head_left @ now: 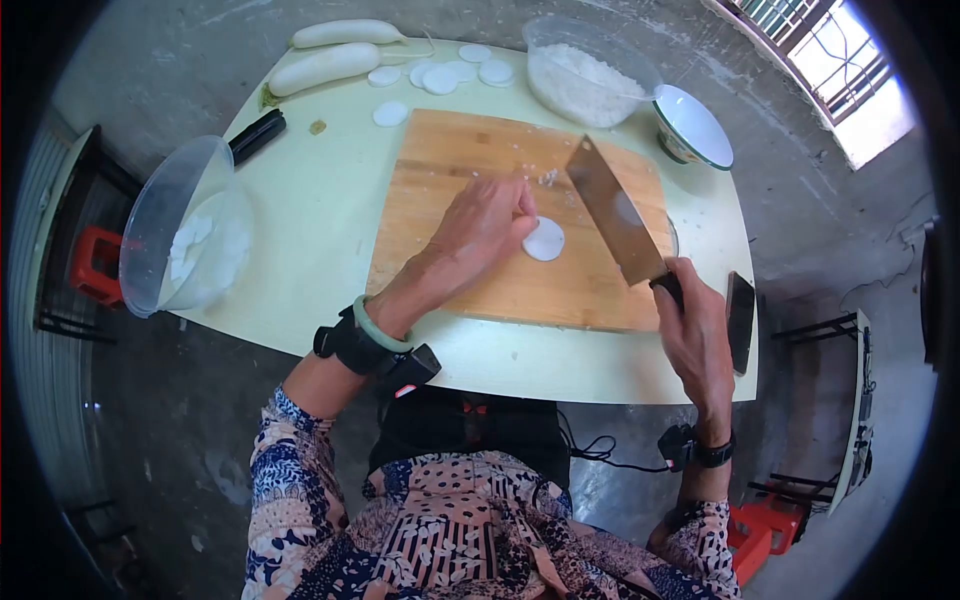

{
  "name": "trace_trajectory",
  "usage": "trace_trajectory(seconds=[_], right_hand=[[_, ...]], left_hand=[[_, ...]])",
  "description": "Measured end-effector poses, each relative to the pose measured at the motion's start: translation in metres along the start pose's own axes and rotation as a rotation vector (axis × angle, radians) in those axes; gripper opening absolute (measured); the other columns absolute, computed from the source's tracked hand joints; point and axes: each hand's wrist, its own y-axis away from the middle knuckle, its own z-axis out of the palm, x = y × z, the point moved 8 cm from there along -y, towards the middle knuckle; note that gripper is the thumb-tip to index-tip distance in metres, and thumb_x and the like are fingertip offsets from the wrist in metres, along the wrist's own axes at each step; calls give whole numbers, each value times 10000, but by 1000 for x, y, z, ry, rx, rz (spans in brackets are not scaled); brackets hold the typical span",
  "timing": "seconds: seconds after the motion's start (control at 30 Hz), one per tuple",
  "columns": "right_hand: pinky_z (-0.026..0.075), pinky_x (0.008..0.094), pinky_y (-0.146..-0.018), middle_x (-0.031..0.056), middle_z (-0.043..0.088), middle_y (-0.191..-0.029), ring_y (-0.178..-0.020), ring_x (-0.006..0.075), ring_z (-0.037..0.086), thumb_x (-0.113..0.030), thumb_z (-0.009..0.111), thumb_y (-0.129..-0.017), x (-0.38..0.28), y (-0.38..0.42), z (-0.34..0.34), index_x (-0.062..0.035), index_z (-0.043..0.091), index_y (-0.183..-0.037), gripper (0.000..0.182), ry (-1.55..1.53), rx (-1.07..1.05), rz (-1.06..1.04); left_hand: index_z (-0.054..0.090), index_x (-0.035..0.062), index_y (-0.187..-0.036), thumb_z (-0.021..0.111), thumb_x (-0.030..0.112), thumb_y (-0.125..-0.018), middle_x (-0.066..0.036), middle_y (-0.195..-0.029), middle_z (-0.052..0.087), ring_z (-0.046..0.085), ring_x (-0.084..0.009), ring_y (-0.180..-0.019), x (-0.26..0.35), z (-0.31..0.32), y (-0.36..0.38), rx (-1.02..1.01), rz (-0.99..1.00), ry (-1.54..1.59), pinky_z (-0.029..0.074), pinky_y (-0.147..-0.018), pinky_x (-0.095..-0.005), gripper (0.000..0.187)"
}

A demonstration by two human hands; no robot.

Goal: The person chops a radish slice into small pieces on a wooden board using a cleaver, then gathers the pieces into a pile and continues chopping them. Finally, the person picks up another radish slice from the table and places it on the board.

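1. At the left of the frame, a clear plastic bowl (185, 225) holding white pieces overhangs the edge of the pale green table (310, 200).
2. At centre, the left hand (485, 225) rests on the rectangular wooden cutting board (440, 170), fingertips curled down onto a round white radish slice (545, 240).
3. Right of centre, the right hand (695, 335) grips a broad steel cleaver (615, 210), blade angled over the board just beside the slice.

We can't see the cleaver (615, 212) handle, hidden in the right hand (695, 330); left hand (485, 225) covers part of the radish slice (545, 240), fingertips not visible.
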Motion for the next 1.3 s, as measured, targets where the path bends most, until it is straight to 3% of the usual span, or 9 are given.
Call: trace_trajectory(seconds=[0.13,0.27,0.5,0.57,0.63,0.8,0.9,0.97,1.3], right_hand=[[518,493,-792,248,664,-1000,-849,447,654,39,565,-989,-35,-6,8,-119,448,-1561,605,-52,101,-277],[514,514,-786,222,645,-1037,-876,410,668,50,573,-982,-43,-17,30,-202,418,-1609,693,45,3,-189],[517,496,-767,227,636,-1010,-871,401,665,62,564,-976,-58,-25,34,-192,428,-1605,692,-2,64,-279],[539,447,-851,220,697,-1137,-903,354,687,74,560,-994,-50,-30,47,-176,477,-1587,649,91,-41,-174],[539,446,-858,220,700,-1141,-903,352,686,79,559,-992,-47,-33,49,-175,478,-1587,652,72,-39,-169],[543,434,-881,223,706,-1180,-936,348,700,89,556,-989,-46,-33,45,-176,479,-1588,659,-26,-23,-199],[521,495,-803,226,667,-1083,-890,404,676,59,556,-985,-59,-29,35,-164,454,-1594,657,-46,43,-279],[545,430,-915,231,696,-1259,-1030,364,717,88,564,-985,-63,-28,33,-174,477,-1588,663,-57,65,-219],[546,439,-922,223,695,-1272,-1029,374,711,106,555,-974,-61,-32,43,-155,491,-1575,658,-8,-22,-212]], left_hand=[[698,11,-960,722,102,-868,-133,-889,678,696,-246,-776,2,8,10,26,90,-50,552,-727,-391,132],[709,29,-936,761,126,-858,-130,-916,665,704,-263,-782,9,14,13,-3,57,-128,555,-735,-414,135],[698,38,-907,765,147,-875,-149,-912,664,705,-330,-803,6,16,15,88,129,-161,552,-743,-462,132],[694,39,-899,757,143,-879,-152,-916,663,700,-349,-811,6,15,16,110,149,-158,549,-743,-472,124],[687,36,-891,740,136,-883,-156,-911,658,688,-374,-826,10,14,15,102,150,-197,547,-745,-484,113],[687,37,-891,727,138,-887,-153,-902,655,683,-379,-833,10,14,15,81,116,-187,549,-754,-492,109],[686,38,-890,729,137,-884,-156,-910,659,684,-383,-833,8,16,15,94,113,-182,549,-754,-496,109],[684,38,-888,733,133,-880,-158,-916,660,684,-386,-834,7,16,14,95,108,-180,550,-754,-498,107],[646,26,-875,737,101,-865,-168,-911,651,681,-392,-846,10,14,16,107,164,-155,545,-742,-495,118]])
